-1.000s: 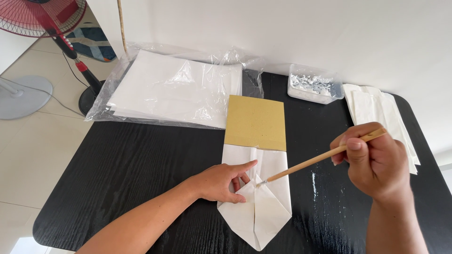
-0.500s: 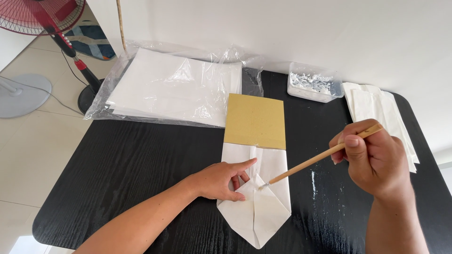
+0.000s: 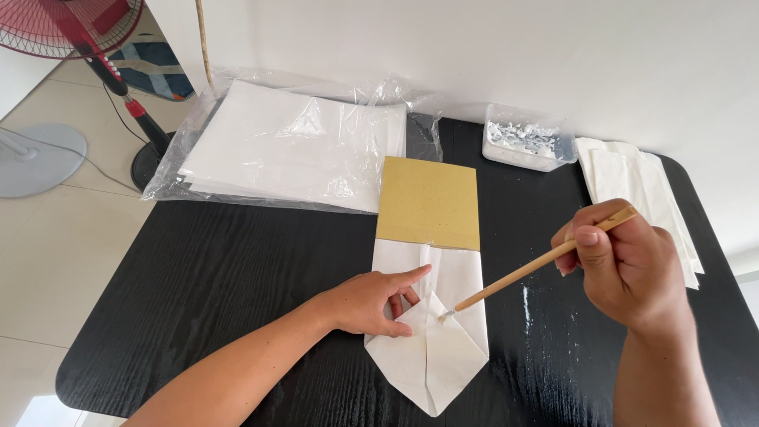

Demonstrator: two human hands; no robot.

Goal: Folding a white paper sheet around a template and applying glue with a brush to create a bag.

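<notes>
While your left hand [image 3: 371,302] lies flat with fingers spread on the folded white paper bag [image 3: 431,328], your right hand [image 3: 624,265] is closed around a thin wooden brush [image 3: 530,271], whose tip touches the fold. The bag lies lengthwise away from you on the black table [image 3: 205,277], its pointed end toward you, a tan card [image 3: 429,203] sticking out at the far end. Beyond sit a clear plastic packet of white sheets [image 3: 292,146], a small clear tub of white paste [image 3: 528,145], and a stack of white bags [image 3: 644,194] at the right.

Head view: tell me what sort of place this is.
Probably a home craft spot, not a workshop: a black table against a white wall, a red standing fan on a tiled floor, and a plastic-wrapped stack of white paper beside a glue tub.
</notes>
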